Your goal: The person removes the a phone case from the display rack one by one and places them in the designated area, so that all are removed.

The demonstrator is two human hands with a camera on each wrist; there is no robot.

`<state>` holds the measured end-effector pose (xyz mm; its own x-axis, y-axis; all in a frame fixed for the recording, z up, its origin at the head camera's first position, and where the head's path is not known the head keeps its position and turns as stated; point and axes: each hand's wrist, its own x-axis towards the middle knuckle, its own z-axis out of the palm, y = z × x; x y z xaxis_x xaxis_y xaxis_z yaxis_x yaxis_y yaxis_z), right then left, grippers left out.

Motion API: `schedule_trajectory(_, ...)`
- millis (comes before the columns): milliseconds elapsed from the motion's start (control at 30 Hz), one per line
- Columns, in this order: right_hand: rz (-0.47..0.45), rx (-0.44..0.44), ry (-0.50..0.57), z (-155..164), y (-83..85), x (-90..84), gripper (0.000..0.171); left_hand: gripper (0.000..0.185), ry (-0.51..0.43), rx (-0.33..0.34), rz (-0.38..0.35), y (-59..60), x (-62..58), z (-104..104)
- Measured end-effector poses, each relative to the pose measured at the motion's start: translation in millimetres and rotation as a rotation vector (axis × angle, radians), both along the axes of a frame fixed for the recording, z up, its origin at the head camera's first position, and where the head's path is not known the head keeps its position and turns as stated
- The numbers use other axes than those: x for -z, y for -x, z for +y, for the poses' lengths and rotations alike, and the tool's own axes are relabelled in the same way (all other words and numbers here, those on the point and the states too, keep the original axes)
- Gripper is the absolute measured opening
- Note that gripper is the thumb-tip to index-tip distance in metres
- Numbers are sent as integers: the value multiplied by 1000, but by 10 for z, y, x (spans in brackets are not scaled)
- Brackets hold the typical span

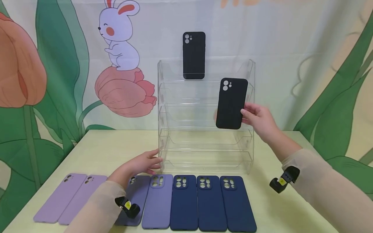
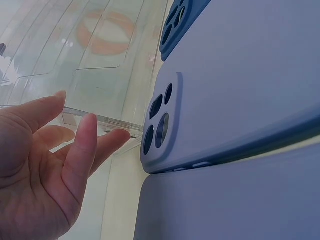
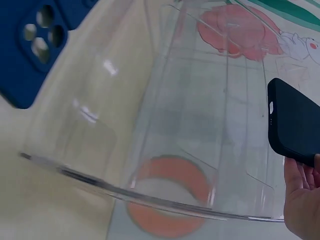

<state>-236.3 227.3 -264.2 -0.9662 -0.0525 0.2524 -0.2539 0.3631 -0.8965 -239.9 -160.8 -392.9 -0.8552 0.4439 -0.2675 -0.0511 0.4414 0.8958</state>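
My right hand [image 1: 260,121] pinches a black phone case [image 1: 231,103] by its right edge, thumb on the camera-side face. The case is nearly upright, in front of the right part of a clear tiered display rack [image 1: 204,139]. Another black phone case [image 1: 193,55] stands upright in the top tier, left of the rack's middle. At the rack's lower left side is my left hand [image 1: 144,163], its fingers loosely extended by the rack's edge. The left wrist view shows this hand [image 2: 55,165] holding nothing; whether the fingertips touch the rack is hard to tell.
Along the table front lie two lilac cases [image 1: 59,199], two darker purple cases [image 1: 157,204] and three navy cases [image 1: 183,207]. My left forearm passes over some of them. A cloth backdrop [image 1: 276,42] with a rabbit and tulips hangs behind the table [image 1: 122,140].
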Motion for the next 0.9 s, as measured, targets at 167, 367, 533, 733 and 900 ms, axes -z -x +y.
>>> schedule_trajectory(167, -41, -43, -18, 26, -149, 140, 41, 63, -3, 1, -5, -3, -6, -31)
schedule_trajectory(367, -92, -65, -41, 96, -315, 302, 41, 68, -23, 23, -2, -1, -20, -33)
schedule_trajectory(533, -105, -90, -35, 169, -463, 451, 42, 69, -21, 17, -1, -1, -25, -21)
schedule_trajectory(733, -158, -97, -1, 271, -701, 630, 46, 63, -10, 32, -2, 17, -6, 10)
schedule_trajectory(900, -197, -114, -8, 308, -821, 703, 49, 63, -13, 17, -6, 17, 10, 0)
